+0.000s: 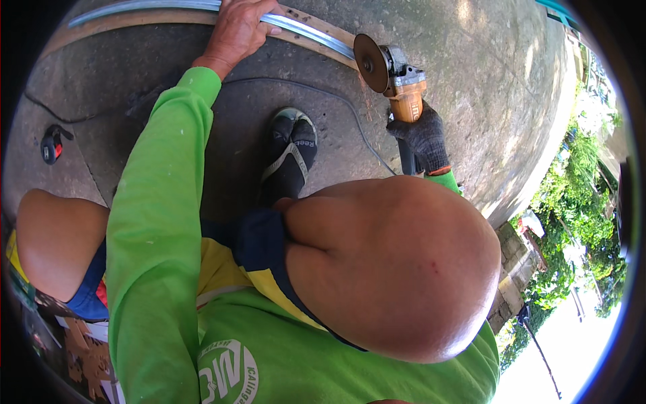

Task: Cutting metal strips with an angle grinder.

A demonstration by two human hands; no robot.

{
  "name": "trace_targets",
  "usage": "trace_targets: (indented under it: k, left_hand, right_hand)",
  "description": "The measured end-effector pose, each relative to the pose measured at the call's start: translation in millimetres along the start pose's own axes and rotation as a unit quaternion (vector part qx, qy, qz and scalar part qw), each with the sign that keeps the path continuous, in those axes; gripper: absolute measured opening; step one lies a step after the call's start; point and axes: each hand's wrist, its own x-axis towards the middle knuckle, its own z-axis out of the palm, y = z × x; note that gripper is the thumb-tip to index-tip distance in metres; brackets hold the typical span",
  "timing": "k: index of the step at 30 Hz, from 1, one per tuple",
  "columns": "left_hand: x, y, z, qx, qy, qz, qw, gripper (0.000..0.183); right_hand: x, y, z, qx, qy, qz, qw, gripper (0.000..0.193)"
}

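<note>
My bare left hand [242, 28] is closed over a long silvery metal channel [306, 32], which lies along a wooden board [168, 18] on the ground. In my gloved right hand [428, 137] is an orange and grey angle grinder [406, 91], held by its body. Its thin brown cutting disc [371, 63] stands on edge at the right end of the channel. A few orange sparks show below the disc. The exact contact between disc and metal is hidden behind the disc.
A dark cord [323, 92] runs across the concrete floor [484, 81] toward the grinder. The tape measure [52, 143] lies at the left. My foot in a sock and flip-flop [291, 148] is planted below the board. Cardboard pieces [87, 350] lie at the lower left.
</note>
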Motion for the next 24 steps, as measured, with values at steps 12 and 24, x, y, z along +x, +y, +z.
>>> trace_targets:
  k: [12,24]
  left_hand:
    - [2.5,-0.1,2.7,0.014,0.001,-0.006,1.000,0.020]
    - [4.1,1.7,-0.5,-0.004,0.007,0.009,1.000,0.019]
  right_hand:
    - [-10.8,21.9,0.7,0.043,-0.001,0.035,0.998,0.062]
    - [-12.2,9.3,-0.5,0.017,-0.002,0.022,1.000,0.060]
